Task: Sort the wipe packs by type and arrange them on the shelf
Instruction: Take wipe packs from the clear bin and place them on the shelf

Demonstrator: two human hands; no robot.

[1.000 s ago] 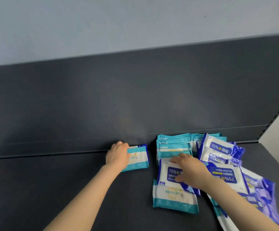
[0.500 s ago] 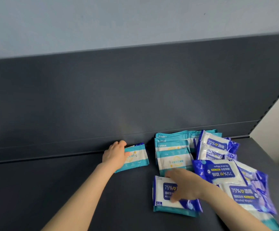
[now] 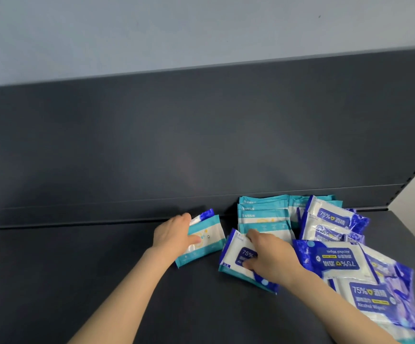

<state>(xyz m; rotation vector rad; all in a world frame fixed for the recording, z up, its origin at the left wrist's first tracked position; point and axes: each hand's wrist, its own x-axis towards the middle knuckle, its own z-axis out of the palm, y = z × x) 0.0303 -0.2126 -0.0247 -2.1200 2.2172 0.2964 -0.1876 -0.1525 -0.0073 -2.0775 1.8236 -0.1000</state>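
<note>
I see left hand (image 3: 174, 234) gripping teal wipe pack (image 3: 206, 240) near shelf (image 3: 77, 281) back edge, thumb across front; blue pack (image 3: 207, 214) behind mostly hidden. Right hand (image 3: 271, 259) clamps alcohol wipe pack (image 3: 236, 256) just beside; pile (image 3: 333, 219) at back right corner, cut off.

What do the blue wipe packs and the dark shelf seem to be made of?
Blue wipe packs: likely thin, glossy plastic film. It wrinkles and throws bright glints.
Shelf: probably painted metal with a matte dark grey finish. The surface is smooth and even, with only soft, dull reflections. The look alone leaves this open.
</note>
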